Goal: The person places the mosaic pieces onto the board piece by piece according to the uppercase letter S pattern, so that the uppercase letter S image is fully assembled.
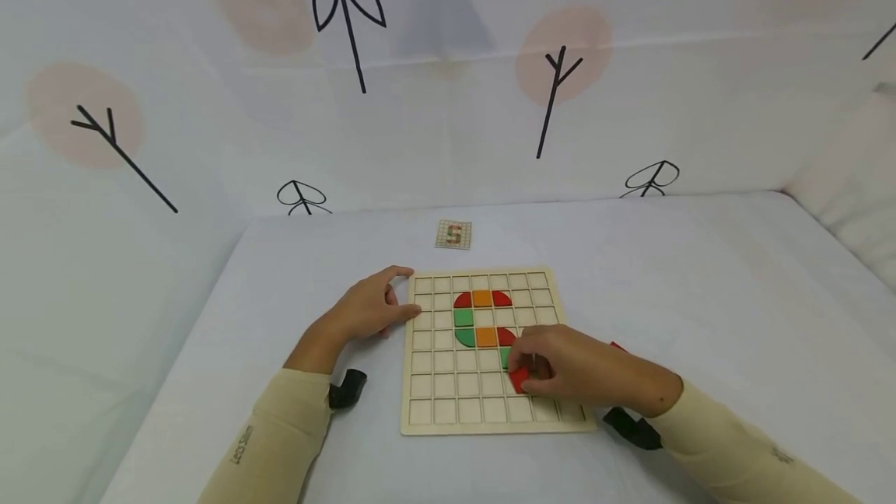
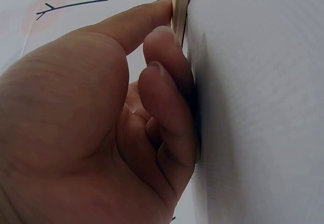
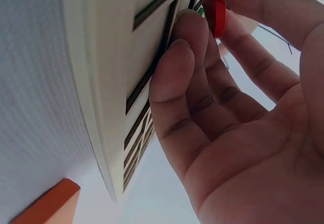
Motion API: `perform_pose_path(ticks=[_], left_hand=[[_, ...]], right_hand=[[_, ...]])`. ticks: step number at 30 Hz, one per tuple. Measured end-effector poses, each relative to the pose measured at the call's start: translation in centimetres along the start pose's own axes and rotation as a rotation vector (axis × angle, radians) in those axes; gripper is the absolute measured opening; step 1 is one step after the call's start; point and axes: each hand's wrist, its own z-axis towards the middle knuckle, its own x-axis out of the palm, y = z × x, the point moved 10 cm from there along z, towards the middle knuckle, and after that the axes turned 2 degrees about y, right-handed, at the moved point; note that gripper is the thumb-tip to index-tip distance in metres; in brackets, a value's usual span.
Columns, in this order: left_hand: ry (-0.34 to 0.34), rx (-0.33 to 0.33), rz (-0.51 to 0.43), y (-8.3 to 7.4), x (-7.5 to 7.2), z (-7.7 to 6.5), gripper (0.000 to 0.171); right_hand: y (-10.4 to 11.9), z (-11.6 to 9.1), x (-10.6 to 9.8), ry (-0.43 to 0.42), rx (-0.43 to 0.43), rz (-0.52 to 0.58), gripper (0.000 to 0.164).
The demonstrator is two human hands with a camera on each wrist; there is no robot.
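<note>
A wooden grid board (image 1: 420,411) lies on the white table. Red, orange and green pieces sit in its cells in a curved shape, among them an orange square (image 1: 482,299) and a green square (image 1: 463,318). My right hand (image 1: 577,364) pinches a red piece (image 1: 519,379) between thumb and fingers, over the lower middle of the board; in the right wrist view this red piece (image 3: 218,14) is partly cut off. At the board's upper left edge, my left hand (image 1: 367,303) touches the rim with thumb and index finger, the other fingers loosely bent.
Beyond the board lies a small pattern card (image 1: 453,234) with a coloured shape on a grid. A red piece (image 1: 618,346) shows partly behind my right wrist. An orange piece (image 3: 53,204) lies on the table beside the board. Patterned white cloth (image 1: 448,131) hangs behind.
</note>
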Motion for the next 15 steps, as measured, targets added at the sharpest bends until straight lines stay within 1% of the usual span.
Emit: perform_pose_path(ticks=[7, 15], left_hand=[[-0.002, 0.002, 0.001, 0.05, -0.04, -0.05, 0.07], [0.002, -0.004, 0.003, 0.13, 0.05, -0.04, 0.07]], right_hand=[[0.3, -0.06, -0.08, -0.005, -0.009, -0.013, 0.014], [0.18, 0.06, -0.02, -0.002, 0.008, -0.028, 0.012]])
